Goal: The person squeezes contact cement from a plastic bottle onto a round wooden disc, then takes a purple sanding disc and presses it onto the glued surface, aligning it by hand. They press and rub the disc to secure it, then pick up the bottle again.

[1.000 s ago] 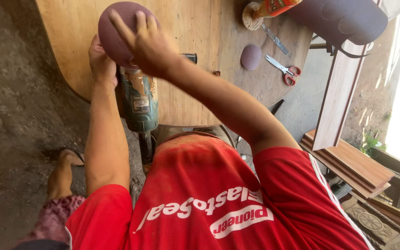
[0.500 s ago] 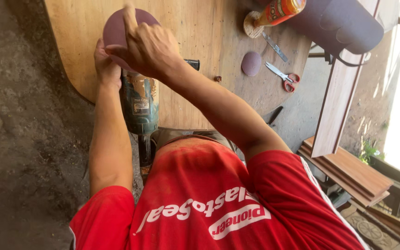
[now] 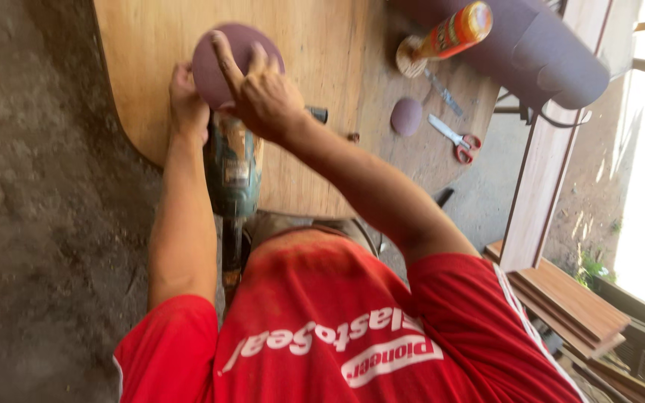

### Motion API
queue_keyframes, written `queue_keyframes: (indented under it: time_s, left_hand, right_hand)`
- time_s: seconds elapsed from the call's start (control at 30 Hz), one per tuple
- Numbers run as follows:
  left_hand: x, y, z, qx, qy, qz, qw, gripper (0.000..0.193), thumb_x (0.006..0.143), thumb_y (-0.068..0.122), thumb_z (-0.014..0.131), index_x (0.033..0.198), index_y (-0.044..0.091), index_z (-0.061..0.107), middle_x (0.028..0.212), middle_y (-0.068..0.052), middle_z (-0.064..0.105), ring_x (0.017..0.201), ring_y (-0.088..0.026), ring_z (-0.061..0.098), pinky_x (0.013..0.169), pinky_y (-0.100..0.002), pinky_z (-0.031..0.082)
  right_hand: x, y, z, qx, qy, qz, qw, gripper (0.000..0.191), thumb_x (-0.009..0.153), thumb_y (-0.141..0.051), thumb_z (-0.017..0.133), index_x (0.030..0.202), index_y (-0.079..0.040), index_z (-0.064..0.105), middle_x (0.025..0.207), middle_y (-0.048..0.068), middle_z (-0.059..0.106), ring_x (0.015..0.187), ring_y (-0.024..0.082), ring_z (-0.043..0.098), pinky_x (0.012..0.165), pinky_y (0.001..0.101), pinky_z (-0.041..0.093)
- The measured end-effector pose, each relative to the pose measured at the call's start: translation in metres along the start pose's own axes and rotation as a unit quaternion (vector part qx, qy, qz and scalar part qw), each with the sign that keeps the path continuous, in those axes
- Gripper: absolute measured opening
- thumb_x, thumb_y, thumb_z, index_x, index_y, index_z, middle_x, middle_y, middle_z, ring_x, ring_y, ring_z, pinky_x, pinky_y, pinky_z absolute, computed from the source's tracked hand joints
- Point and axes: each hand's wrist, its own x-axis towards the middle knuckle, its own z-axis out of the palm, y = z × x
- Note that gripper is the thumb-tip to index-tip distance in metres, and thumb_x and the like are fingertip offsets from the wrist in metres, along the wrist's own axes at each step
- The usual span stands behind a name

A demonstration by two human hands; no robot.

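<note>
Pressing a thin, floppy maroon sanding disc (image 3: 222, 56) onto the pad of a heavy green power sander (image 3: 231, 166) on the wooden tabletop (image 3: 322, 89), right hand (image 3: 266, 93) w/ fingers spread flat on it, left hand (image 3: 187, 104) gripping the sander head; best held by edges.

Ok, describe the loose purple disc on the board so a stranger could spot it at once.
Start at the wooden board and go to its far side, where a bottle stands. The disc lies flat just below that bottle, left of the red-handled scissors. Unlike the bigger purple disc under the right hand, nothing touches it.
</note>
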Motion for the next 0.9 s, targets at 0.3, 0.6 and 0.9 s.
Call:
queue_keyframes:
  time_s: [0.3,0.6,0.9]
  left_hand:
    - [0.008,-0.006,-0.002,-0.034,0.001,-0.005,0.999,0.057,0.082,0.012,0.089,0.120,0.004,0.048,0.108,-0.017,0.073,0.096,-0.020,0.070,0.086,-0.032,0.061]
    - [0.005,0.002,-0.001,-0.037,-0.017,0.021,0.999,0.055,0.082,0.012,0.087,0.121,0.002,0.049,0.113,-0.019,0.072,0.099,-0.021,0.072,0.087,-0.032,0.063]
    - [0.000,0.001,-0.012,0.005,-0.015,0.073,0.997,0.041,0.092,0.005,0.084,0.118,0.003,0.053,0.119,-0.019,0.070,0.107,-0.020,0.072,0.093,-0.031,0.064]
  right_hand:
    - [0.020,-0.002,-0.038,0.056,-0.161,0.017,0.985,0.130,0.063,-0.057,0.083,0.158,-0.007,0.010,0.115,0.034,0.068,0.097,0.044,0.075,0.068,0.0483,0.064]
    - [0.003,0.012,0.003,0.113,-0.142,-0.081,0.980,0.135,0.058,-0.045,0.098,0.158,-0.025,0.010,0.155,0.024,0.038,0.139,0.052,0.042,0.113,0.0639,0.041]
    - [-0.022,-0.002,0.051,0.189,-0.154,0.029,0.969,0.138,0.063,-0.040,0.099,0.161,-0.017,0.005,0.160,0.023,0.038,0.143,0.052,0.040,0.111,0.0623,0.042]
